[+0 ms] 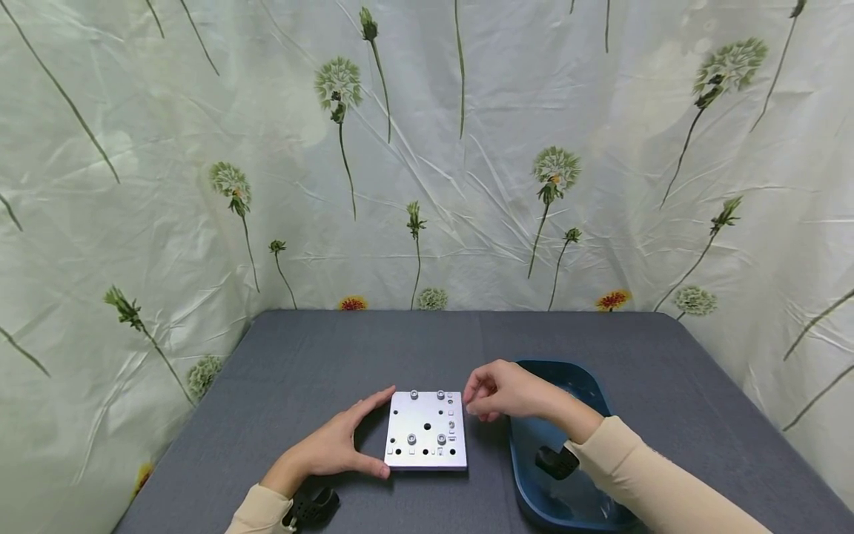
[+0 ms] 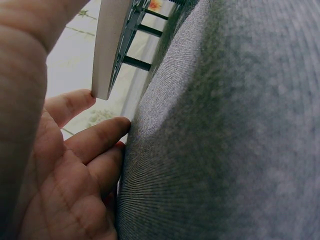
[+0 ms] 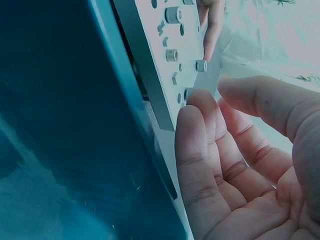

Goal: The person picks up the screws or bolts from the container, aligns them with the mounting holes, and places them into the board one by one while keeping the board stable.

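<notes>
A silver rectangular plate [image 1: 405, 426] with round holes lies on the grey cloth. Several socket-head screws [image 1: 411, 439] stand up from its face, and small hardware lies in a column along its right side. My left hand [image 1: 333, 443] spans the plate's left side with fingers extended, thumb at the near corner and index fingertip at the far one. In the left wrist view, that index tip touches the plate's edge [image 2: 106, 55]. By the far right corner hovers my right hand [image 1: 503, 389], its fingers loosely bent. The right wrist view shows nothing between thumb and fingers.
A dark blue bin [image 1: 527, 475] stands right of the plate, under my right forearm. Grey cloth [image 1: 373, 341] covers the table, and a floral curtain [image 1: 427, 148] hangs behind it. Each wrist carries a black camera [image 1: 316, 508].
</notes>
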